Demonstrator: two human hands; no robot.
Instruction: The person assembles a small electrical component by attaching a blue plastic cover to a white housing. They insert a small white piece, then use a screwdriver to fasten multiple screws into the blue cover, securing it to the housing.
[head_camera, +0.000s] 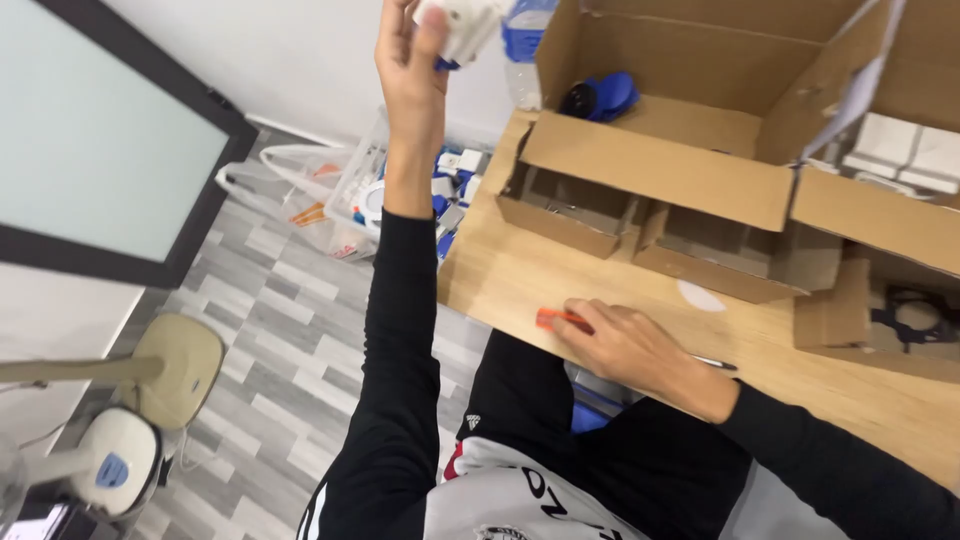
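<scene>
Two hands: left hand (415, 60) raised, fingers gripping white box (462, 25) w/ blue trim above floor; right hand (630, 345) closed on orange-handled tool (553, 319) on surface (500, 280). Cardboard box (680, 60) holds blue items (610, 95).

A small white boxy device (462, 28) is held aloft; an orange-handled cutter (556, 319) lies flat on the desk.

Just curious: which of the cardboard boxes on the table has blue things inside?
The tall open box at the back; blue parts lie in its corner. The low boxes in front show none.
</scene>
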